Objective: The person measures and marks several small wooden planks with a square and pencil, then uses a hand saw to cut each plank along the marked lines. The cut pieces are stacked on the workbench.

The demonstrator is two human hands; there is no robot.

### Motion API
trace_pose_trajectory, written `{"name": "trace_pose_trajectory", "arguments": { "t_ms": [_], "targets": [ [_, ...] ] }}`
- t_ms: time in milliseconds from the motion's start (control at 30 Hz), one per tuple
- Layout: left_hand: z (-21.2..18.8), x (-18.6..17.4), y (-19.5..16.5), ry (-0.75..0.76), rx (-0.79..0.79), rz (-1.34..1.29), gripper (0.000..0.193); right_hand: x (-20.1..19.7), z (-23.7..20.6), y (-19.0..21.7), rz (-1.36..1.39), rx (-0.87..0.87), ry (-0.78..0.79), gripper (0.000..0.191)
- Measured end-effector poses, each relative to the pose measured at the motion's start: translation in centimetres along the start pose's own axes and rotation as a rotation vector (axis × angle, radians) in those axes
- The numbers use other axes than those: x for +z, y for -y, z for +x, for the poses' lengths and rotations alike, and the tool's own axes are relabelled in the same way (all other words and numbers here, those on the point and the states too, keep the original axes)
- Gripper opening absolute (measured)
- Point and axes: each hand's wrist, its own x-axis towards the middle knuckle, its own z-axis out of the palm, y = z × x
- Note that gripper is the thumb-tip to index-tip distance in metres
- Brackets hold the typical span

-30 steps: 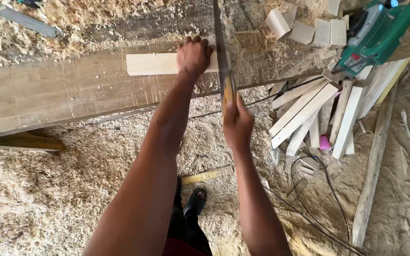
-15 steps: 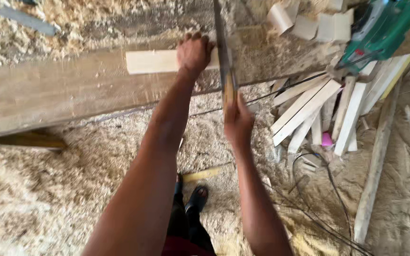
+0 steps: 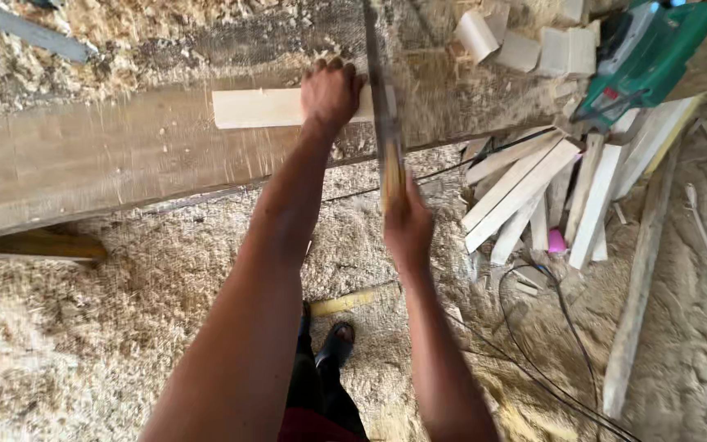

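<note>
Fingers [image 3: 333, 69] of left hand [image 3: 330, 94] flat on pale board [image 3: 259, 108]; right hand [image 3: 407, 225] gripping handsaw [image 3: 382, 106].

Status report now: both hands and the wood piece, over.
Left hand pressing pale wooden strip onto long brown plank. Right hand gripping handsaw. Blade beside left fingers.
</note>
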Motion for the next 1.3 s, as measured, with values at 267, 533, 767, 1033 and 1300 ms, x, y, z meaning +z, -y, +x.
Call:
{"name": "trace_pose_trajectory", "arguments": {
  "t_ms": [267,533,767,1033,1300],
  "targets": [
    [0.0,-1.7,-0.6,-0.023,0.018,0.051,0.036,-6.6,-16.2,2.6,0.447,-0.461,-0.072,0.036],
    [-0.8,-1.6,-1.0,-0.005,0.006,-0.006,0.034,-2.9,-6.8,0.1,0.115,0.320,0.083,0.052],
    [0.6,-0.2,0.1,-0.033,0.038,-0.057,0.028,-4.6,-12.8,0.6,-0.052,-0.215,-0.082,0.051],
    [-0.2,-0.6,-0.7,-0.042,0.012,0.004,0.036,-3.0,-7.1,3.1,0.030,0.395,0.088,0.048],
    [0.4,-0.2,0.1,-0.058,0.036,0.019,0.037,-2.9,-7.4,0.6,-0.014,0.295,0.056,0.044]
  ]
}}
